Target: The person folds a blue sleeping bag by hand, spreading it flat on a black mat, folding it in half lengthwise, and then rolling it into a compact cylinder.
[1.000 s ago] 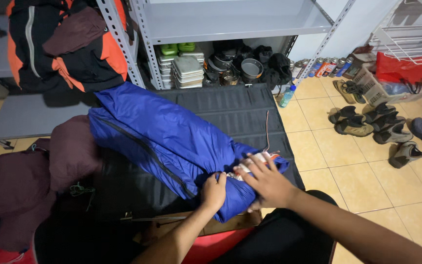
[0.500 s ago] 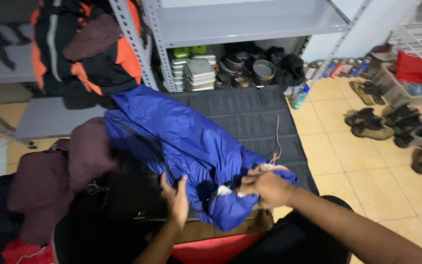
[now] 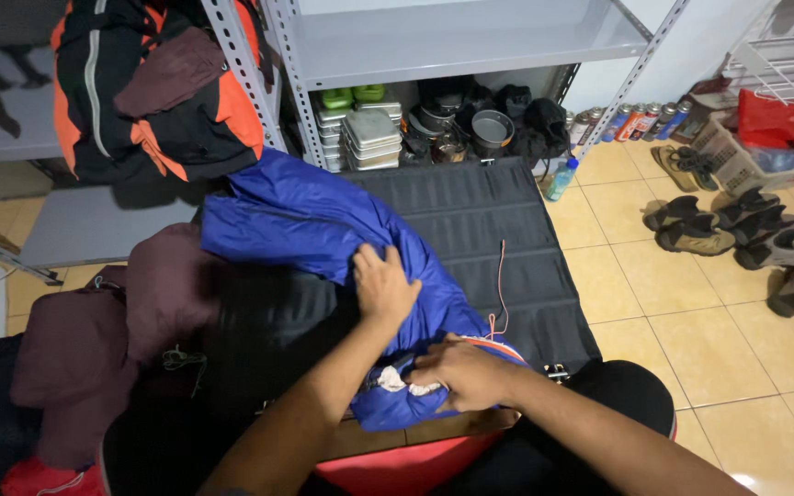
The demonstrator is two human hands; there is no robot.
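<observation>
Tiled flooring (image 3: pixel 654 276) and grey metal shelving (image 3: pixel 452 41) frame the scene, and the things are taken from left to right. At the upper left an orange and black jacket (image 3: pixel 153 92) is hung against a shelf post, and below it a maroon garment (image 3: pixel 94 340) is heaped at the near left. A black padded mat (image 3: pixel 498 230) is spread across the middle, and on it a blue puffy jacket (image 3: pixel 305 220) is laid with its long axis running from upper left down to lower right. The left hand (image 3: pixel 383 285) is pressed palm-down on the middle of the jacket, its fingers (image 3: pixel 368 262) curled into the fabric and pointed toward the far upper-left end. The right hand (image 3: pixel 461 372) is closed on the bunched near end, where a white lining shows, so that hand is the nearer to the bundle. An orange cord (image 3: pixel 500 285) is seen trailing just right of the jacket. Stacked metal tins (image 3: pixel 369 138) are kept under the shelf, and boots (image 3: pixel 691 234) are lined up at the far right.
</observation>
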